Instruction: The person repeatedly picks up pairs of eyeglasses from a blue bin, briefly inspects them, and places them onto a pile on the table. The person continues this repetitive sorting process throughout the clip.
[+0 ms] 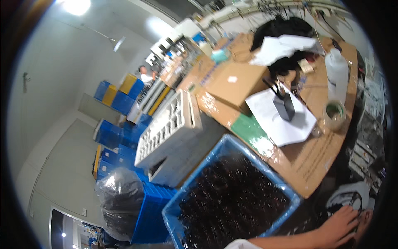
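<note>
My left hand (339,227) reaches in from the lower edge, with a white sleeve at the forearm. Its fingers look stretched and apart, pointing right, and I see nothing held in them. Against its fingertips, cut by the dark rim, is part of my right hand (365,225); its fingers are hidden. Just beyond both hands lies a whitish plastic bag (350,194) with a black cord or loop on it. Left of my forearm stands a blue bin (171,216), lined with clear film and filled with many small, shiny dark pieces.
A cardboard-covered table (319,162) carries a carton (236,85), white paper (265,114), a dark tool holder (284,107), a tape roll (334,114) and a white bottle (336,74). Grey slotted trays (166,128), blue crates (151,211) and a stuffed bag (120,203) stand left. Someone sits far back.
</note>
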### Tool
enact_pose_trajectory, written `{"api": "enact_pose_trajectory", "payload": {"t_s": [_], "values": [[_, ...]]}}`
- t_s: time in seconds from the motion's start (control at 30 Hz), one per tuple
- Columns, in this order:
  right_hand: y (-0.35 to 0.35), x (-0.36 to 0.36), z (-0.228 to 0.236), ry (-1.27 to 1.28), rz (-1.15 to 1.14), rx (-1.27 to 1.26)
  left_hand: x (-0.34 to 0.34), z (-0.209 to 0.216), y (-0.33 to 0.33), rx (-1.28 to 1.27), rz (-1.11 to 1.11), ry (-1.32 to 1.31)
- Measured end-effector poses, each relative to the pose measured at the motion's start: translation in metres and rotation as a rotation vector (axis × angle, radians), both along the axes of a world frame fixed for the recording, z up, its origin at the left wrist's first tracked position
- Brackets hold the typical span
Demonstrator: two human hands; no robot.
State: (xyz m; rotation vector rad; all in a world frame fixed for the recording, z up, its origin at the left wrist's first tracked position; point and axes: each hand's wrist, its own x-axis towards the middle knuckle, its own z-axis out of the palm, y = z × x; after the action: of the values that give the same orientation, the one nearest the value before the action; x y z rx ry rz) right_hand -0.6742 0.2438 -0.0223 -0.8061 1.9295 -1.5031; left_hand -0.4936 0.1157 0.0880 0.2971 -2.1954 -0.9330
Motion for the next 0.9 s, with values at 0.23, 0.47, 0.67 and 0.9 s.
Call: {"api": "enact_pose_trajectory", "payload": {"t_s": [0.23,0.47,0.67,0.9], "values": [[0.002,0.011,-0.002,-0.110,0.019,-0.151,0.011,-0.015,0.018,0.074,-0.036,-0.055],[-0.004,0.022,-0.002,-0.103,-0.036,-0.183,0.014,-0.004,0.014,0.066,-0.031,-0.077],[0.001,0.016,0.001,-0.102,0.017,-0.133,0.014,-0.003,0.014,0.011,-0.013,-0.096],[-0.002,0.023,0.003,-0.074,-0.020,-0.176,0.015,0.001,0.011,0.015,-0.015,-0.091]]}}
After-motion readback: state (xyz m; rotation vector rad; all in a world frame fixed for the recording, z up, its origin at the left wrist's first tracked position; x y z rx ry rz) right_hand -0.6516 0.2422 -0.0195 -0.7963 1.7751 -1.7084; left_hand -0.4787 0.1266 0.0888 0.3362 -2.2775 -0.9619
